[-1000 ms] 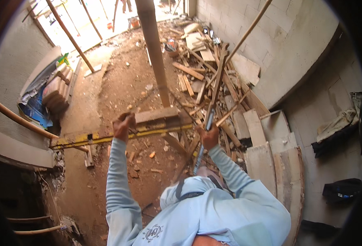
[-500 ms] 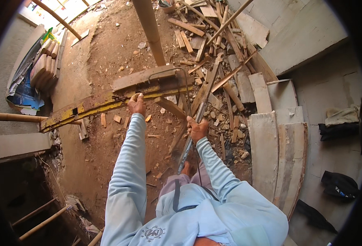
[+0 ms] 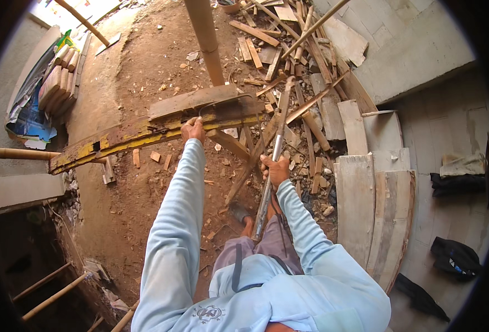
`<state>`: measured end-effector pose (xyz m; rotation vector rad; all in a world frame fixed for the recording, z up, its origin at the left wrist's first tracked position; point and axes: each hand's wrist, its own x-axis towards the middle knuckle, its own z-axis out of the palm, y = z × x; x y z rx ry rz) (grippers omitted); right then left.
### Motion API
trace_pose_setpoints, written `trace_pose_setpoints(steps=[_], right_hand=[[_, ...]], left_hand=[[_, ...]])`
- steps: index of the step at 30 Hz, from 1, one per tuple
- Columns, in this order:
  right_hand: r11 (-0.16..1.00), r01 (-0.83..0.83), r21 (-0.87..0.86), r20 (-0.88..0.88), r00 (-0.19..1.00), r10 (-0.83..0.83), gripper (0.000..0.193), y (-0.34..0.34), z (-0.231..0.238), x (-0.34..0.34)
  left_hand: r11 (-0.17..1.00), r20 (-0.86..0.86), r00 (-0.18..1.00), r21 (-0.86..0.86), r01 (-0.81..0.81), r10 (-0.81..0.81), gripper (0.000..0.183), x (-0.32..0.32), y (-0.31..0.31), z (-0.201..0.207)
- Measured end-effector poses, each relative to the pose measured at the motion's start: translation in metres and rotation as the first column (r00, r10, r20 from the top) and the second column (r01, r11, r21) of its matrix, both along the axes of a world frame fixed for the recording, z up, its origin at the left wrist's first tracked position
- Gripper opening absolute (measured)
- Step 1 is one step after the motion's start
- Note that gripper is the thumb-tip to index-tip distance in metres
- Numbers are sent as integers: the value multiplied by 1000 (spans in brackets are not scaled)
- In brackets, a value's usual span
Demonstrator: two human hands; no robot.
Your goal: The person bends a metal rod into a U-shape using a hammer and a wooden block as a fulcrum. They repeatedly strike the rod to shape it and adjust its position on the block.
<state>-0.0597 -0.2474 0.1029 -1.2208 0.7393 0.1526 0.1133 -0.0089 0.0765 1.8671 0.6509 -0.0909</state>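
A weathered yellow beam (image 3: 128, 140) crosses in front of me, with a wooden board (image 3: 192, 102) lying along its far side. My left hand (image 3: 193, 129) is closed at the beam's near edge, on the end of a thin bent steel rod (image 3: 234, 98). The rod arches over the board and turns down near the beam's right end. My right hand (image 3: 276, 169) wraps round a long grey metal pipe (image 3: 265, 203), slanting from beside my legs up to a rusty head (image 3: 289, 84). Part of the rod runs down near that hand; whether the fingers also touch it is unclear.
Scrap wood (image 3: 311, 119) and rubble lie in a heap at the right. Boards (image 3: 355, 205) stand stacked beside it. A bamboo post (image 3: 206, 41) rises beyond the beam. At lower left is a dark pit (image 3: 23, 249) with bamboo poles. Bundled wooden pieces (image 3: 56, 88) rest by the left wall.
My left hand has shifted right along the beam and closed on the rod's end. My right hand and the pipe have moved slightly right. A sandalled foot now shows beside the pipe.
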Motion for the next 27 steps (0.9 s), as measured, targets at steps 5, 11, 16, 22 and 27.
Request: trace_pose_setpoints(steps=[5, 11, 16, 22, 27], right_hand=[[999, -17, 41, -40, 999, 19, 22, 2, -11, -2], [989, 144, 27, -52, 988, -142, 32, 15, -14, -6], [956, 274, 107, -22, 962, -273, 27, 13, -29, -7], [973, 207, 97, 27, 977, -210, 26, 22, -29, 2], [989, 139, -42, -56, 988, -141, 26, 31, -23, 5]], left_hand=[[927, -110, 993, 376, 7, 38, 32, 10, -14, 20], [816, -175, 983, 575, 54, 58, 26, 14, -24, 31], [794, 117, 993, 601, -90, 24, 31, -12, -25, 29], [826, 230, 970, 530, -192, 78, 28, -9, -18, 43], [850, 34, 997, 521, -80, 73, 27, -10, 1, 32]])
